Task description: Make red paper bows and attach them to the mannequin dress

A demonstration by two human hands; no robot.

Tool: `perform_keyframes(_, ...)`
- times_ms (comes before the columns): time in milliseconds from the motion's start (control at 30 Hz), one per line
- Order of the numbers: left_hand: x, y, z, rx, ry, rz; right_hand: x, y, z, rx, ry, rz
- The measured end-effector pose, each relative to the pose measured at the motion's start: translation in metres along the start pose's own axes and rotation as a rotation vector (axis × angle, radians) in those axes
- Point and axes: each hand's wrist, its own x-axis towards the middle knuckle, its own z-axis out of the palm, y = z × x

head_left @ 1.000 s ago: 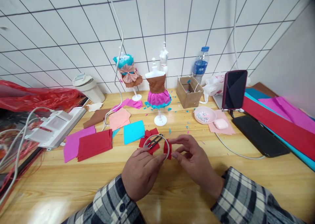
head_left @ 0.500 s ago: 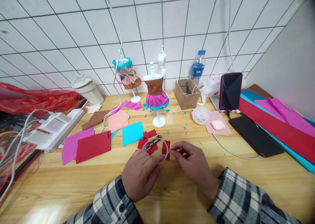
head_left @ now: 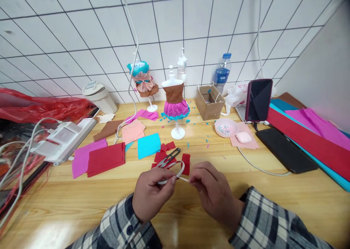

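Note:
A thin white strip like double-sided tape [head_left: 180, 170] loops between my hands. My left hand [head_left: 153, 192] pinches it between thumb and forefinger, the loop standing above the fingertips. My right hand [head_left: 216, 194] is closed on its free end, which runs across to the right. Just beyond lie thread snips [head_left: 170, 157] with black handles, on red paper pieces [head_left: 161, 157]. A red scrap [head_left: 186, 164] lies to their right. Farther back stands a small dress form [head_left: 175, 92] in a brown top and magenta skirt with a ragged blue hem.
Left of centre lie red sheets [head_left: 106, 159], a magenta sheet [head_left: 82, 157] and blue paper [head_left: 149, 146]. Behind are a decorated dress form [head_left: 143, 83], a cardboard box [head_left: 209, 106] and a water bottle [head_left: 222, 73]. A bead dish [head_left: 226, 127] and phone [head_left: 286, 150] are on the right.
The strip's loop has come lower and tipped over, nearer to me. My left hand has turned, its thumb now on top in a pinch. My right hand has curled more.

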Motion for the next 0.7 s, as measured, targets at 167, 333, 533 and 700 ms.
perform_keyframes(167, 0.010, -0.031, -0.022, 0.039, 0.261, -0.204, 0.002, -0.003, -0.013, -0.012, 0.163, -0.023)
perform_keyframes(333, 0.031, -0.087, -0.056, 0.501, 0.129, -0.005, 0.009, 0.009, -0.013, 0.251, 0.050, 0.326)
perform_keyframes(533, 0.033, -0.100, -0.051, 0.675, -0.057, -0.012, 0.013, 0.020, -0.002, 0.669, -0.071, 0.853)
perform_keyframes(700, 0.024, -0.050, -0.033, 0.424, -0.001, 0.043, 0.015, 0.018, -0.001, 0.638, -0.114, 0.851)
